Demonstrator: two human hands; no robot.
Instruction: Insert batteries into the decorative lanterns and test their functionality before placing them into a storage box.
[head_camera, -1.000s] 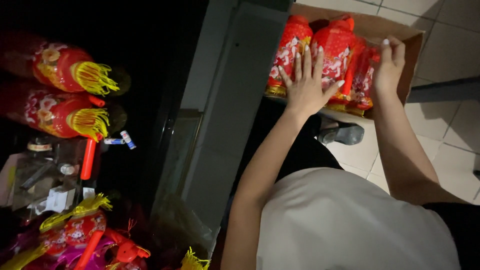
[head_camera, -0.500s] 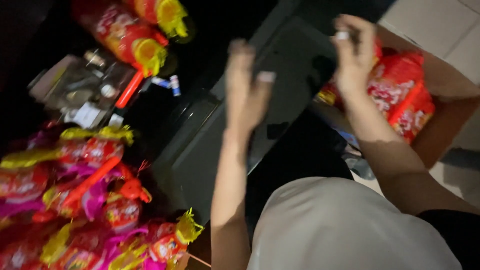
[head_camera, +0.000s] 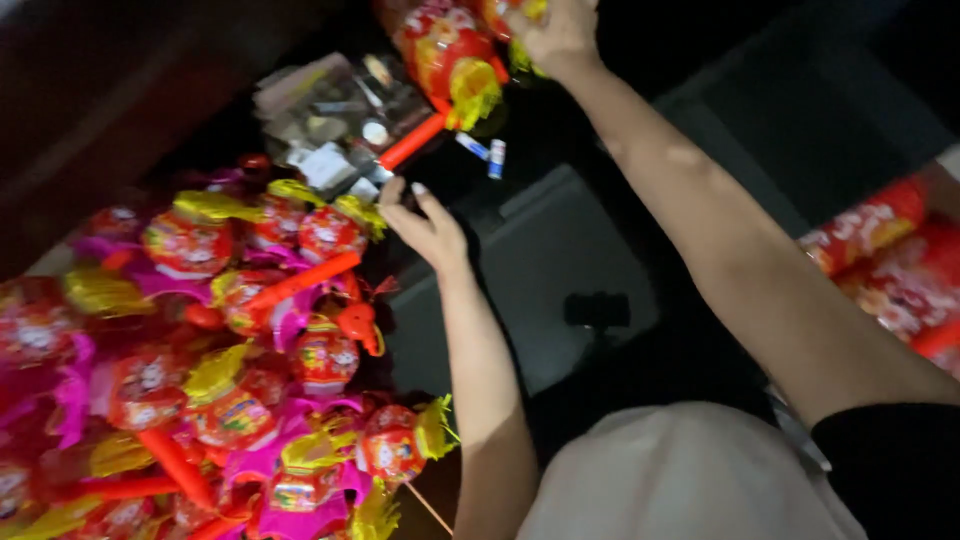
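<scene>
Now, fingers first: the left hand (head_camera: 425, 228) had them spread and slightly curled, empty, tips just touching the edge of the lantern pile (head_camera: 230, 370). Up top, the right hand (head_camera: 562, 32) was closed on a red lantern (head_camera: 445, 50) at the frame's edge, though its fingertips were partly cut off, so the exact grip couldn't be read. That lantern lay tilted, yellow fringe (head_camera: 475, 95) and orange stick (head_camera: 410, 143) pointing down toward the pile. It looked light, thin-skinned and easy to crush, the foil probably slick; the stick or the rim by the fringe seemed the safest hold. More red packs (head_camera: 880, 260) sat well apart at right.
</scene>
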